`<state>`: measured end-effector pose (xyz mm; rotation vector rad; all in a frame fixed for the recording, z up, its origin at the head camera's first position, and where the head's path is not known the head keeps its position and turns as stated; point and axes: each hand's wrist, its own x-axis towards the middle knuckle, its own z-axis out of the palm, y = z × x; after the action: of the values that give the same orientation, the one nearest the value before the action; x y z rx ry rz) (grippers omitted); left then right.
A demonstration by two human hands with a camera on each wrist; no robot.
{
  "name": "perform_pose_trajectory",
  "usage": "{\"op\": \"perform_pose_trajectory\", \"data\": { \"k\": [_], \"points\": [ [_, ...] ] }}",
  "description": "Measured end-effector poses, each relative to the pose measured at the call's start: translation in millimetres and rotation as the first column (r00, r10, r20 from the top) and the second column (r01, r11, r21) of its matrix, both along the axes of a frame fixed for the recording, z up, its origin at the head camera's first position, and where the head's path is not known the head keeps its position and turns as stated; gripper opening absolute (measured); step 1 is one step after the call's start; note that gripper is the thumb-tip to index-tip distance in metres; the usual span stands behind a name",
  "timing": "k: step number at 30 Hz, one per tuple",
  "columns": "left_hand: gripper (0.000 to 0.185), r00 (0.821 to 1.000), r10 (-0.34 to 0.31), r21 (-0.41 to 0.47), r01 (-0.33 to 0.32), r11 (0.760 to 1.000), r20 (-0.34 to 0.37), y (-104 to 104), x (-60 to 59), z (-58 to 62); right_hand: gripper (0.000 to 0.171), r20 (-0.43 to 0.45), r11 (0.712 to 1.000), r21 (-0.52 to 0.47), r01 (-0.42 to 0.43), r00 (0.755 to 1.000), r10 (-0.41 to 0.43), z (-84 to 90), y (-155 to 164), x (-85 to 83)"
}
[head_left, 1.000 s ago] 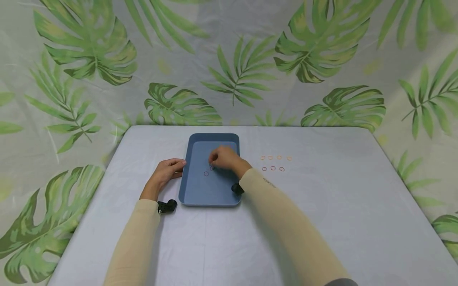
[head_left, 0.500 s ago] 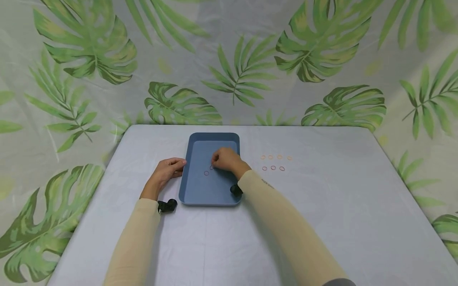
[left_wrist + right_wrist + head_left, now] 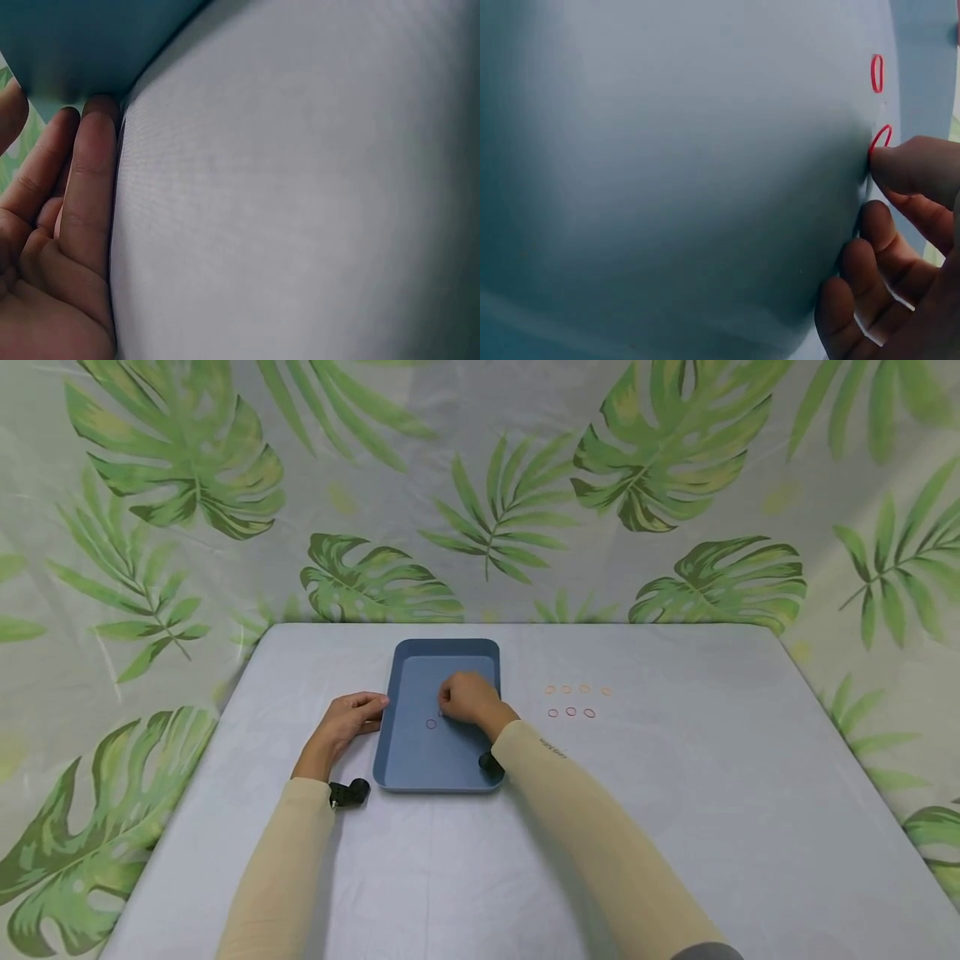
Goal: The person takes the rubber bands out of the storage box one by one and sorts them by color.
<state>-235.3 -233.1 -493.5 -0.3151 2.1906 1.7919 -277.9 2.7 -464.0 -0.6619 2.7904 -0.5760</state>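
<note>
A blue tray (image 3: 408,752) lies on the grey table. My right hand (image 3: 465,697) reaches into it with curled fingers. In the right wrist view its fingertips (image 3: 911,165) pinch the end of a red rubber band (image 3: 881,136) that lies on the tray floor. A second red band (image 3: 877,73) lies just beyond; the head view shows this band (image 3: 431,724) left of the hand. My left hand (image 3: 352,714) rests on the table, and its straight fingers (image 3: 90,180) touch the tray's left wall (image 3: 82,52).
Several thin orange and red rubber bands (image 3: 571,712) lie in two short rows on the table (image 3: 675,777), right of the tray. A leaf-print cloth hangs behind and beside the table. Black wrist cameras (image 3: 348,792) sit at both cuffs.
My right hand has crept slightly to the left inside the tray and stays low over the band. The left hand has not moved.
</note>
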Motion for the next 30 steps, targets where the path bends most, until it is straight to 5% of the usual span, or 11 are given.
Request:
{"op": "perform_pose_trajectory", "data": {
  "k": [11,23,30],
  "points": [
    [0.048,1.000,-0.007,-0.011,0.007,1.000,0.000,0.0,-1.3,-0.3,0.018,0.101,0.988,-0.154,-0.004,0.995,0.020,18.6,13.1,-4.2],
    [0.048,1.000,-0.011,-0.043,0.012,0.999,0.016,-1.2,0.0,-1.8,0.011,-0.001,0.959,-0.281,-0.039,0.999,0.041,44.8,42.7,1.2],
    [0.049,1.000,-0.016,-0.048,0.017,0.999,0.017,0.4,-1.9,-1.8,0.008,-0.026,0.913,-0.405,-0.060,0.998,0.054,50.3,63.4,12.6]
  ]
}}
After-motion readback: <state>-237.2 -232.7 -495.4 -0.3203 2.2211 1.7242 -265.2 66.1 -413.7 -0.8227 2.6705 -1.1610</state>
